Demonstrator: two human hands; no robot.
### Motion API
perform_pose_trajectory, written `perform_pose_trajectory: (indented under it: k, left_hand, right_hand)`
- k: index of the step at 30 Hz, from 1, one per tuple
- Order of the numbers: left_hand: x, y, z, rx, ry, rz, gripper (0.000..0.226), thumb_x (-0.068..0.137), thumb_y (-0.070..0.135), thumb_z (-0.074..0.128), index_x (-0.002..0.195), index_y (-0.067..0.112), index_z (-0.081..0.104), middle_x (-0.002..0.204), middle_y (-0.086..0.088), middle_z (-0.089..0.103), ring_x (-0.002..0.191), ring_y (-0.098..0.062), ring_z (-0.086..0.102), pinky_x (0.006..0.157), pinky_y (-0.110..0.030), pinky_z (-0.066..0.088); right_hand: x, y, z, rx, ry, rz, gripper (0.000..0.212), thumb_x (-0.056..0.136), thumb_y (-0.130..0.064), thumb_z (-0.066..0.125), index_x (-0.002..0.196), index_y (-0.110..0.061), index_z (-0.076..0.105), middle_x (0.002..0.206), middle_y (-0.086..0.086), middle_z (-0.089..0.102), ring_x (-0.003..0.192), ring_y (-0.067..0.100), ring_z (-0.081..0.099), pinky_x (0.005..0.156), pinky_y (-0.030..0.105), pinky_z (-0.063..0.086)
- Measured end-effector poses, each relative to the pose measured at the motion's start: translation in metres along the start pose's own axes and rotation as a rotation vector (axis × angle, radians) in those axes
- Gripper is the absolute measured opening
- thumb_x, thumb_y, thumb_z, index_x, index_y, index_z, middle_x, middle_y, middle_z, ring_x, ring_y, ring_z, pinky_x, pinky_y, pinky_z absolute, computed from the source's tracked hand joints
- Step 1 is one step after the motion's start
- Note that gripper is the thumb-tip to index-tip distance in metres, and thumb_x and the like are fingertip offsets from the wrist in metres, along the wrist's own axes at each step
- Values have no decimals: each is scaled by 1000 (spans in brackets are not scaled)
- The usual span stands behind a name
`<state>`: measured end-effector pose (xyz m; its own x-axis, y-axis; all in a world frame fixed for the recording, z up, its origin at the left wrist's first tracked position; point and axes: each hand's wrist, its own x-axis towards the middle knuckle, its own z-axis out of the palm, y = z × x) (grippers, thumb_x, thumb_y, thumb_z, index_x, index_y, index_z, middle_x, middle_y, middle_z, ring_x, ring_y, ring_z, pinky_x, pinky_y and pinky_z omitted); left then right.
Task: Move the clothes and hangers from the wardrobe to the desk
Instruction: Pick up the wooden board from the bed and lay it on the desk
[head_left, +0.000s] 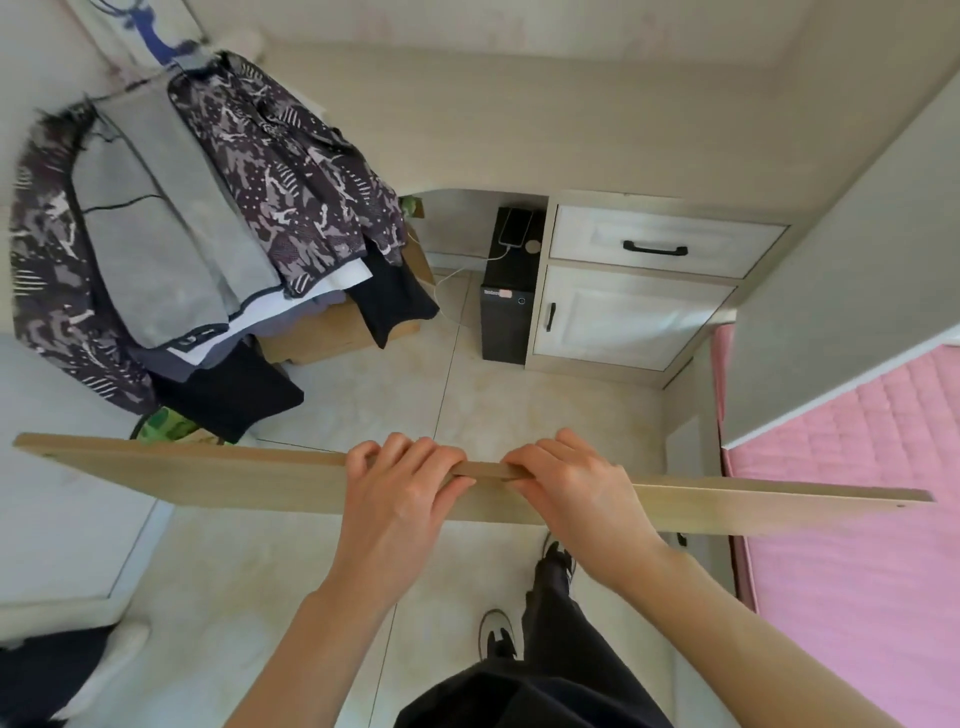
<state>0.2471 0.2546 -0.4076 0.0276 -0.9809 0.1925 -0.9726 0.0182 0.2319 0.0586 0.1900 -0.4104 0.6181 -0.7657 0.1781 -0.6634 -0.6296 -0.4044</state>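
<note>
A pile of clothes (171, 228) hangs off the left end of the beige desk (519, 124): a dark patterned jacket, a grey garment, white and black pieces beneath. No hangers are plainly visible. In front of me a long light wooden board (208, 475) lies across the view. My left hand (402, 488) and my right hand (571, 483) both grip its far edge near the middle, fingers curled over it, side by side.
Under the desk stand a black computer tower (506, 312) with a phone on top and a white drawer cabinet (639, 291). A pink bed (872, 493) lies at the right. A cardboard box (337, 327) sits under the clothes. Tiled floor below.
</note>
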Motion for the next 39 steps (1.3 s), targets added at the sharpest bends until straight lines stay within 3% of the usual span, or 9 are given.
perform_pose_trajectory:
  k: [12, 18, 26, 34, 39]
  left_hand:
    - [155, -33, 7, 23, 113, -27, 30, 94, 47, 38, 92, 31, 63, 82, 18, 59, 79, -13, 52, 81, -33, 27]
    - [245, -36, 18, 38, 154, -38, 29, 93, 48, 41, 93, 30, 63, 84, 18, 59, 83, -12, 52, 82, -31, 25]
    - [352, -44, 26, 46, 226, 30, 31, 95, 46, 42, 95, 27, 65, 87, 14, 62, 81, -15, 52, 81, -33, 28]
    - [464, -65, 29, -9, 271, 122, 28, 95, 45, 45, 97, 26, 66, 85, 15, 64, 78, -15, 53, 79, -32, 29]
    - [535, -83, 31, -51, 246, 158, 29, 94, 47, 44, 99, 28, 65, 85, 16, 63, 79, -14, 51, 79, -32, 28]
  right_hand:
    - [155, 68, -26, -18, -17, -47, 10, 83, -26, 72, 92, -26, 68, 75, -12, 63, 75, 14, 54, 47, 20, 35]
    - [229, 120, -48, -24, -34, -68, 11, 89, -26, 64, 99, -25, 68, 83, -9, 65, 80, 15, 53, 54, 24, 41]
    - [313, 170, -74, -51, 38, -38, 8, 84, -26, 68, 93, -25, 68, 74, -11, 64, 76, 16, 55, 49, 27, 43]
    - [402, 210, -97, -56, 6, 60, 21, 95, -33, 52, 111, -26, 64, 93, -13, 67, 94, 14, 49, 64, 30, 40]
    - [457, 231, -107, -79, 40, 119, 21, 96, -35, 50, 110, -28, 63, 92, -12, 67, 92, 14, 48, 68, 34, 46]
